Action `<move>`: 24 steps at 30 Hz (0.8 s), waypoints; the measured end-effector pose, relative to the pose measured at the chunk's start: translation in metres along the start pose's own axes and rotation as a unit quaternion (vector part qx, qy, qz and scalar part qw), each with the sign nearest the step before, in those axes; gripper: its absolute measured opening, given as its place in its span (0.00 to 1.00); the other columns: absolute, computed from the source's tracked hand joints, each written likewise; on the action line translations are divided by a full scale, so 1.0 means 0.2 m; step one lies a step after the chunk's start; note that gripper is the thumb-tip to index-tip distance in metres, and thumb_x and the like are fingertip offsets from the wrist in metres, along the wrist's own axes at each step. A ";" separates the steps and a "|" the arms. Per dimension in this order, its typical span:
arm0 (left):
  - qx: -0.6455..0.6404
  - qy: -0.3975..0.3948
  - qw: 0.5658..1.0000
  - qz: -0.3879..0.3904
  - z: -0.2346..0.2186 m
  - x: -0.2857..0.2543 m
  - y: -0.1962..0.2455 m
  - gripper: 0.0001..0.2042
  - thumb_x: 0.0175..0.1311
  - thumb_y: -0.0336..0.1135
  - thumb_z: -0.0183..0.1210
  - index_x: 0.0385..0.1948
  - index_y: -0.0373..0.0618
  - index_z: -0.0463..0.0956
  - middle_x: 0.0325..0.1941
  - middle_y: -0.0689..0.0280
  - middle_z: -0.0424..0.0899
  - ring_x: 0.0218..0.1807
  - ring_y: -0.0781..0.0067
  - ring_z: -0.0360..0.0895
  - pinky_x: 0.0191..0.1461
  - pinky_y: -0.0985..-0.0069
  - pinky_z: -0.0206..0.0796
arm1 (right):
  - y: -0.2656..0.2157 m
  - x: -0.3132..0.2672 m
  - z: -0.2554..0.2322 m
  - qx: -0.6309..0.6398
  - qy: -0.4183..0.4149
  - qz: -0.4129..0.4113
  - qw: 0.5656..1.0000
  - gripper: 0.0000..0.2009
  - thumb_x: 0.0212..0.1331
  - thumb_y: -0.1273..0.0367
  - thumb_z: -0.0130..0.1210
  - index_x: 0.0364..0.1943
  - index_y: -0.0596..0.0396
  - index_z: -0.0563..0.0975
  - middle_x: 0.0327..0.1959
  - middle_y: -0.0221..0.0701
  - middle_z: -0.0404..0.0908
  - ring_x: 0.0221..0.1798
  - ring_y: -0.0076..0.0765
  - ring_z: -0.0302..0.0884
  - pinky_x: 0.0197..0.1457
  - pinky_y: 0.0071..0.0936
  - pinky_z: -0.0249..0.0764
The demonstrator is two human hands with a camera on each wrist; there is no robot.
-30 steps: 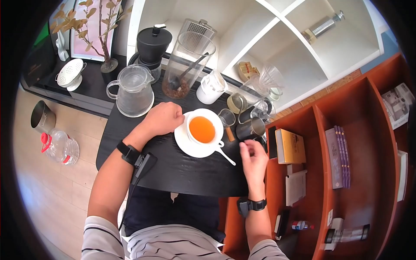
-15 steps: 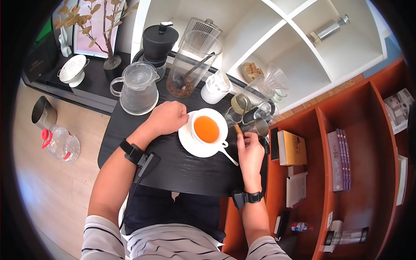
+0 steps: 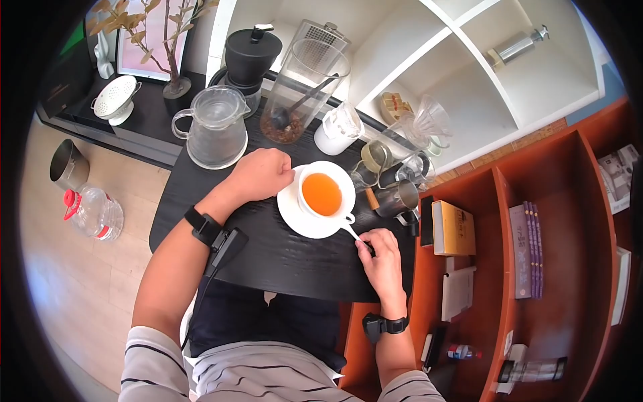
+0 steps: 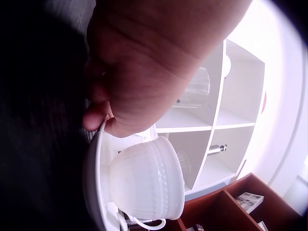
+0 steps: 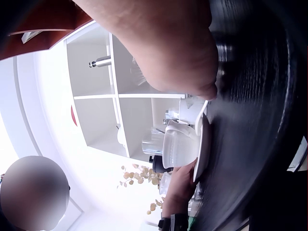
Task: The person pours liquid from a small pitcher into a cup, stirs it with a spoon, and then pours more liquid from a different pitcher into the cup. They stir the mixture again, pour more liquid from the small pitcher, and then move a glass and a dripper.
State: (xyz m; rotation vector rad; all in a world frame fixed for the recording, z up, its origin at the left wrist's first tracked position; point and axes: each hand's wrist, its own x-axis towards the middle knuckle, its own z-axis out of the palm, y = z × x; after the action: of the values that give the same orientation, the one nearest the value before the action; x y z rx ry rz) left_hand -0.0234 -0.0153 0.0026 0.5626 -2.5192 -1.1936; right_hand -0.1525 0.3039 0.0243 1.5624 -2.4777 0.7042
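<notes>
A white teacup point(image 4: 144, 180) of orange-brown liquid stands on a white saucer point(image 3: 293, 218) on the black table. My left hand point(image 3: 262, 174) pinches the saucer's left rim between thumb and fingers, as the left wrist view shows close up. On the saucer's right side lies a white spoon point(image 5: 201, 115), its handle sticking out past the rim beside the cup's handle. With thumb and fingertips, my right hand point(image 3: 382, 264) pinches the end of that spoon handle. Just beyond the right hand is a wooden handle point(image 3: 372, 198), beside a metal cup point(image 3: 400, 199).
Along the table's back edge stand a glass jug point(image 3: 218, 130), a black-topped grinder point(image 3: 252, 57), a tall clear container point(image 3: 288, 124) of brown bits and a white cup point(image 3: 338, 134). Glassware crowds the right corner. A reddish bookcase point(image 3: 492, 221) borders the table's right side.
My right hand gripped the wooden handle and shifted it right, away from the saucer, then let go and came back to the spoon handle. The left hand has stayed on the saucer.
</notes>
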 end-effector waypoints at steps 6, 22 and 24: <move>0.009 0.024 0.999 0.023 0.02 0.00 -0.02 0.13 0.67 0.38 0.61 0.25 0.39 0.82 0.19 0.59 0.85 0.25 0.60 0.86 0.36 0.64 0.76 | 0.02 -0.04 -0.09 0.036 0.098 0.094 0.990 0.03 0.72 0.74 0.63 0.42 0.61 0.82 0.35 0.39 0.82 0.34 0.41 0.81 0.39 0.34 0.76; -0.030 0.002 1.000 0.009 0.01 0.01 -0.03 0.12 0.68 0.36 0.62 0.27 0.38 0.83 0.20 0.61 0.86 0.23 0.68 0.86 0.33 0.71 0.76 | 0.00 0.60 -0.02 0.437 -0.062 0.068 0.895 0.04 0.72 0.73 0.66 0.44 0.59 0.85 0.36 0.25 0.87 0.36 0.15 0.80 0.40 0.17 0.75; -0.025 -0.002 1.000 0.004 0.01 0.01 -0.02 0.12 0.68 0.36 0.62 0.27 0.38 0.83 0.20 0.61 0.86 0.23 0.68 0.86 0.33 0.71 0.76 | 0.02 0.65 0.03 0.493 -0.067 0.077 0.864 0.06 0.74 0.70 0.65 0.45 0.60 0.86 0.36 0.27 0.88 0.37 0.18 0.82 0.43 0.20 0.78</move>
State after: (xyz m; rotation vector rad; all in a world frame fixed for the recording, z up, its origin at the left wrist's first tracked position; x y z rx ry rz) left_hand -0.0251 -0.0178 -0.0018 0.5381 -2.4848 -1.2510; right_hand -0.2147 0.1962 0.0626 1.6562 -2.4490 2.2134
